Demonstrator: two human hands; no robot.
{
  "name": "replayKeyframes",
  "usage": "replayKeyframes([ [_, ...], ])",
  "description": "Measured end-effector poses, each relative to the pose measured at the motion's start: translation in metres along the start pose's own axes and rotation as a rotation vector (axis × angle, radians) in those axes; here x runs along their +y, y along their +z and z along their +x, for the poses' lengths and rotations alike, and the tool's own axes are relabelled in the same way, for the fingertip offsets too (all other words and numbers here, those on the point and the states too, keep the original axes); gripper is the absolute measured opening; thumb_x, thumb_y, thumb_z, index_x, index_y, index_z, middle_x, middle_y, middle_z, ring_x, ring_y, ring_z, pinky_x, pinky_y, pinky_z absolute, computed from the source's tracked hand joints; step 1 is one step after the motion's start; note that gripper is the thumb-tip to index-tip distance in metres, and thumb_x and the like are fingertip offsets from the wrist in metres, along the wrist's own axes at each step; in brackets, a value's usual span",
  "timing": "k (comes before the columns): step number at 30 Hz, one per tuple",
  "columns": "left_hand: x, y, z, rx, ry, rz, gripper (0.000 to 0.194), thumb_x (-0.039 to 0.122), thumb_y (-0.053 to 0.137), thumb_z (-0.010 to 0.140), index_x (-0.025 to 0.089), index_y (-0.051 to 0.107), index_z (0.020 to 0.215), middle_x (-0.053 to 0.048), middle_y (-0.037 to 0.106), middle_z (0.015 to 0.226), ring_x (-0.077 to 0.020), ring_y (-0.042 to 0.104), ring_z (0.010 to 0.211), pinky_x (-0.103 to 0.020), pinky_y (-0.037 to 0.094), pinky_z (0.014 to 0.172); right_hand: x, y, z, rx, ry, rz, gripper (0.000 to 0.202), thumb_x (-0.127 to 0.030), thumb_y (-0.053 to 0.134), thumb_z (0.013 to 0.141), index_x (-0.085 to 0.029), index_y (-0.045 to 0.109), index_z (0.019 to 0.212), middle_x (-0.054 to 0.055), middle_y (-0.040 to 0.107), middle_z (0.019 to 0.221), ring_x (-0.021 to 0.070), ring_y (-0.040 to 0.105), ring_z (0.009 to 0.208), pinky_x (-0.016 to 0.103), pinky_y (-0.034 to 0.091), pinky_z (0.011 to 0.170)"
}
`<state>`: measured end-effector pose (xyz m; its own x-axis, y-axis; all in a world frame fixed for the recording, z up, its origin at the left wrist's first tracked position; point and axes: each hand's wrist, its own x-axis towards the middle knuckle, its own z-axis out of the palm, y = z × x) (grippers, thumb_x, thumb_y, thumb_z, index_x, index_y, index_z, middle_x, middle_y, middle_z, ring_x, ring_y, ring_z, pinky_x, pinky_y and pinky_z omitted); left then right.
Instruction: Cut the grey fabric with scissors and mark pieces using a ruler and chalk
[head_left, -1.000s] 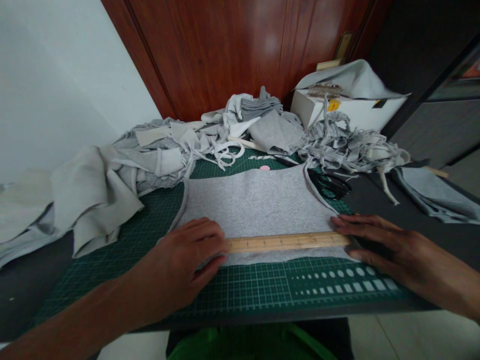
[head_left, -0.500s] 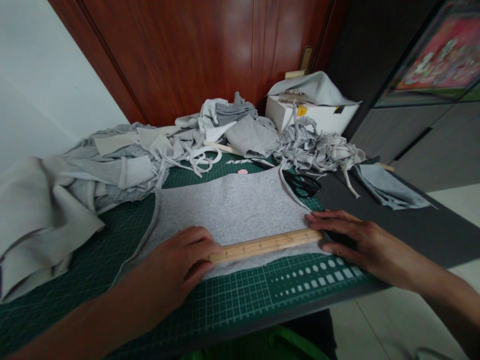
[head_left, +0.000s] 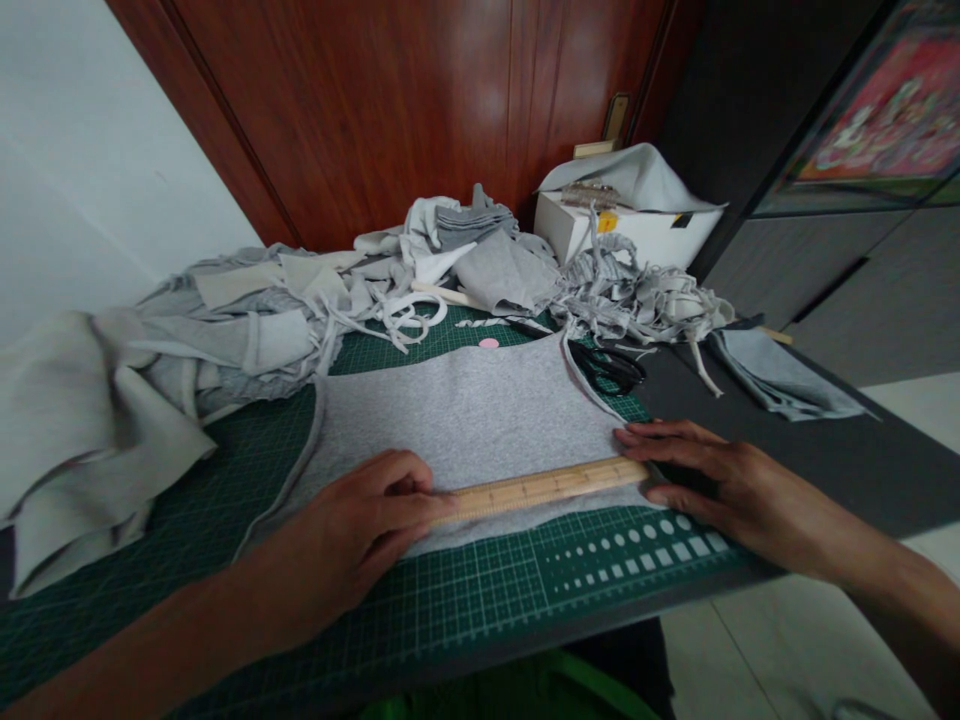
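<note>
A grey knit fabric piece (head_left: pixel 457 410) with rolled side edges lies flat on a green cutting mat (head_left: pixel 480 590). Across its near part runs a wooden ruler (head_left: pixel 547 485). My left hand (head_left: pixel 367 525) grips the ruler's left end between thumb and fingers, hiding that end. At the ruler's right end, my right hand (head_left: pixel 705 475) rests with thumb and fingers apart, its fingertips touching the fabric's right edge and the ruler tip.
Grey fabric pieces (head_left: pixel 97 400) are heaped along the left and back. Tangled fabric strips (head_left: pixel 637 295) lie before a white box (head_left: pixel 637 235). Black-handled scissors (head_left: pixel 611 370) sit right of the fabric; folded grey cloth (head_left: pixel 784 370) lies farther right.
My left index finger has curled in more, and its thumb and fingers have shifted slightly along the ruler. My right hand, ruler and fabric stay in place; the view has shifted slightly.
</note>
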<state>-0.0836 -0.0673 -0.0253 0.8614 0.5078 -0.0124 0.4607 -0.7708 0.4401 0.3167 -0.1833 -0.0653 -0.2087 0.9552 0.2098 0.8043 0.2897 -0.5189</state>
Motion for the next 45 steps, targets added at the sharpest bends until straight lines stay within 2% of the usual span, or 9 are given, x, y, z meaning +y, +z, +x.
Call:
replayKeyframes([
  [7, -0.002, 0.003, -0.002, 0.03, -0.031, -0.045, 0.023, 0.024, 0.051, 0.105, 0.029, 0.072, 0.113, -0.001, 0.061, 0.111, -0.0143, 0.062, 0.092, -0.025, 0.049, 0.082, 0.0, 0.001, 0.0, -0.001, 0.001, 0.018, 0.037, -0.037, 0.063, 0.102, -0.03, 0.068, 0.138, 0.006, 0.068, 0.146, 0.0312, 0.059, 0.139, 0.055, 0.053, 0.114],
  [15, 0.0, -0.001, -0.001, -0.025, -0.022, -0.043, 0.024, 0.023, 0.049, 0.106, 0.029, 0.071, 0.114, -0.001, 0.06, 0.114, -0.0141, 0.063, 0.097, -0.026, 0.05, 0.086, 0.001, 0.001, -0.001, -0.008, 0.013, 0.018, 0.038, -0.039, 0.064, 0.102, -0.031, 0.067, 0.139, 0.006, 0.066, 0.148, 0.0304, 0.057, 0.141, 0.053, 0.052, 0.116],
  [22, -0.002, 0.0, -0.001, -0.025, -0.021, -0.067, 0.023, 0.025, 0.049, 0.106, 0.029, 0.071, 0.114, -0.001, 0.06, 0.113, -0.0145, 0.062, 0.098, -0.026, 0.05, 0.087, -0.005, -0.002, 0.003, -0.016, -0.001, -0.038, 0.039, -0.04, 0.062, 0.102, -0.029, 0.067, 0.14, 0.009, 0.067, 0.146, 0.0312, 0.065, 0.133, 0.05, 0.057, 0.111],
  [28, -0.009, 0.004, -0.003, -0.008, -0.009, -0.122, 0.026, 0.021, 0.052, 0.103, 0.032, 0.071, 0.118, 0.0, 0.058, 0.115, -0.0131, 0.062, 0.097, -0.025, 0.049, 0.087, -0.004, -0.008, 0.008, -0.065, -0.099, -0.234, 0.041, -0.038, 0.058, 0.104, -0.023, 0.067, 0.141, 0.013, 0.067, 0.143, 0.032, 0.07, 0.124, 0.052, 0.06, 0.104],
  [32, -0.011, 0.008, -0.004, 0.024, 0.006, -0.152, 0.027, 0.018, 0.055, 0.101, 0.029, 0.072, 0.118, -0.001, 0.057, 0.114, -0.0117, 0.062, 0.094, -0.024, 0.049, 0.082, -0.026, -0.011, 0.028, 0.009, -0.248, -0.351, 0.04, -0.039, 0.06, 0.103, -0.017, 0.068, 0.136, 0.017, 0.071, 0.134, 0.0374, 0.068, 0.124, 0.056, 0.058, 0.103],
  [36, -0.01, 0.009, -0.005, 0.039, 0.03, -0.156, 0.027, 0.014, 0.057, 0.099, 0.026, 0.074, 0.117, -0.002, 0.057, 0.115, -0.0124, 0.062, 0.097, -0.025, 0.049, 0.086, -0.072, 0.009, 0.07, 0.024, -0.337, -0.187, 0.029, -0.023, 0.046, 0.109, -0.013, 0.067, 0.126, 0.015, 0.075, 0.118, 0.0255, 0.075, 0.1, 0.038, 0.061, 0.089],
  [39, -0.009, 0.009, -0.005, 0.049, 0.033, -0.142, 0.029, 0.014, 0.058, 0.098, 0.027, 0.074, 0.118, -0.002, 0.056, 0.115, -0.0125, 0.061, 0.099, -0.026, 0.049, 0.088, -0.098, 0.04, 0.105, -0.007, -0.415, -0.146, 0.023, -0.02, 0.048, 0.107, -0.015, 0.066, 0.119, 0.012, 0.076, 0.109, 0.0233, 0.074, 0.091, 0.034, 0.058, 0.083],
  [42, -0.008, 0.009, -0.005, 0.066, 0.026, -0.138, 0.028, 0.014, 0.059, 0.099, 0.027, 0.074, 0.118, -0.002, 0.056, 0.115, -0.0122, 0.061, 0.099, -0.025, 0.048, 0.089, -0.105, 0.07, 0.132, 0.013, -0.461, -0.198, 0.019, -0.021, 0.048, 0.106, -0.015, 0.065, 0.115, 0.012, 0.077, 0.104, 0.0228, 0.072, 0.083, 0.033, 0.054, 0.073],
  [45, -0.008, 0.011, -0.005, 0.077, 0.037, -0.136, 0.028, 0.012, 0.06, 0.098, 0.027, 0.074, 0.117, -0.002, 0.057, 0.115, -0.0126, 0.061, 0.102, -0.025, 0.048, 0.09, -0.103, 0.091, 0.143, 0.081, -0.496, -0.242, 0.019, -0.019, 0.046, 0.105, -0.015, 0.062, 0.114, 0.012, 0.076, 0.1, 0.0238, 0.071, 0.085, 0.032, 0.051, 0.071],
])
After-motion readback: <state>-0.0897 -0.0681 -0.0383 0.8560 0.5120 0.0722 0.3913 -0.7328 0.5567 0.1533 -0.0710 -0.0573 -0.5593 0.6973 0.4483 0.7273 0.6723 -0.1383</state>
